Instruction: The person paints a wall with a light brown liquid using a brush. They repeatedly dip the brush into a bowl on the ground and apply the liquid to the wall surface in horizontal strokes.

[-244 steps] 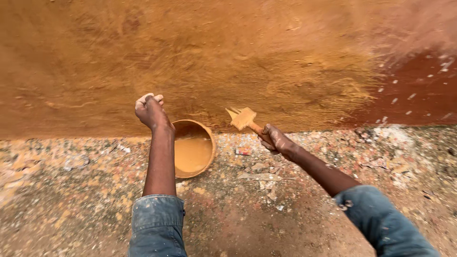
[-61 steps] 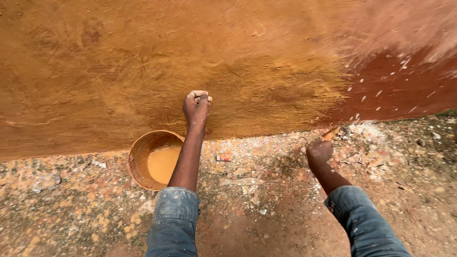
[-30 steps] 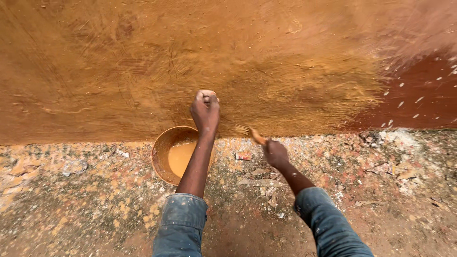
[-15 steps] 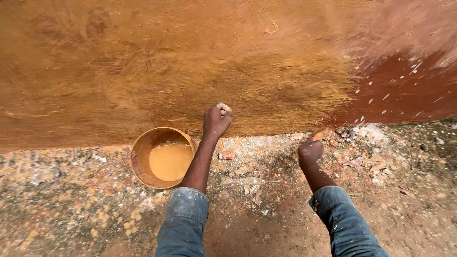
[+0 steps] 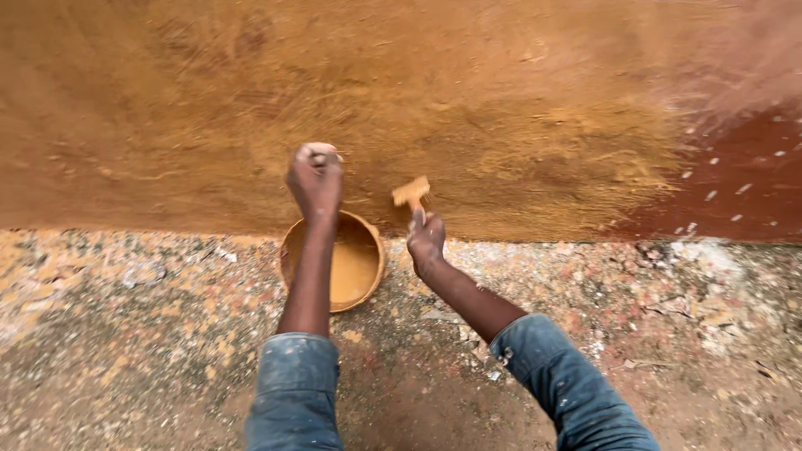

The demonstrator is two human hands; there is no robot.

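My right hand (image 5: 426, 242) grips the handle of a small paint brush (image 5: 411, 194) whose ochre-coated bristles point up against the base of the wall (image 5: 468, 108). My left hand (image 5: 315, 175) is a closed fist resting against the wall just left of the brush, above a round bucket (image 5: 296, 242) of ochre paint that stands on the ground at the wall's foot. My left forearm crosses over the bucket and hides part of its rim. Both arms wear blue denim sleeves.
The wall is coated ochre over most of its width; a dark red patch with white flecks (image 5: 743, 184) shows at the right. The ground (image 5: 150, 351) is rough concrete spattered with old paint.
My right hand has swung left and up, bringing the brush from the ground edge to the wall beside the bucket. My left fist has lifted higher on the wall.
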